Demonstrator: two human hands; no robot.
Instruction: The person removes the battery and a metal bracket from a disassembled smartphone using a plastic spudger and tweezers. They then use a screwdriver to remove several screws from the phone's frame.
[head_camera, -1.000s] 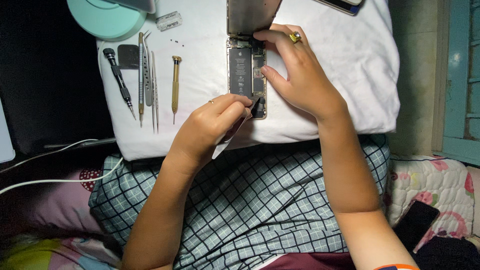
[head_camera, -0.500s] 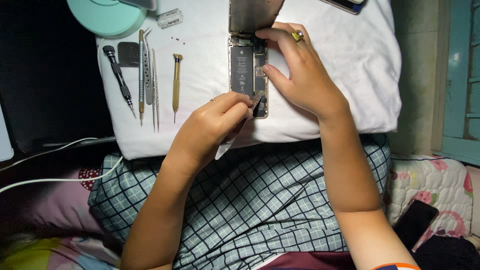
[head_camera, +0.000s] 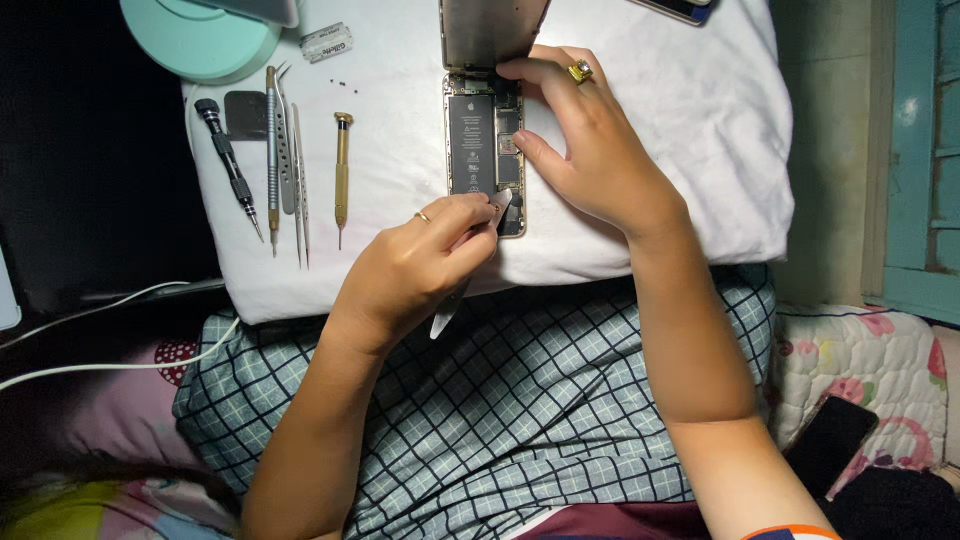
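- At the far left, two thin white cables (head_camera: 110, 330) run across a dark area whose surface you cannot make out; their ends are cut off by the frame.
- A round mint-green plastic base (head_camera: 195, 40) sits at the top left of the white cloth-covered pillow (head_camera: 700, 120), its top cropped by the frame edge.
- Below it lie your tools in a row: a black-handled screwdriver (head_camera: 230, 165), a small dark square pad (head_camera: 245, 113), a slim grey metal driver (head_camera: 272, 150), a pair of steel tweezers (head_camera: 297, 170) and a gold-coloured screwdriver (head_camera: 341, 170), all pointing towards you and well apart from the phone.
- A small clear rectangular packet (head_camera: 327, 42) lies near the green base; a few tiny dark specks beside it are too small to identify.
- Your left hand (head_camera: 420, 265) is closed around a thin flat pale prying tool (head_camera: 455, 290); its tip meets the lower edge of the phone and is partly hidden by your fingers.
- The opened smartphone (head_camera: 485, 150) lies on the pillow between your hands, its long black battery and small metal parts exposed; its lifted screen panel (head_camera: 490, 30) stands tilted at the top, cut off by the frame.
- Your right hand (head_camera: 590, 150), wearing a gold ring, rests with curled fingers on the phone's right edge and top, covering that side.
- A checked grey-blue cloth (head_camera: 560, 400) covers your lap.
- At lower right, a dark flat phone-like slab (head_camera: 830, 440) lies on a floral quilt (head_camera: 860, 350), partly hidden.
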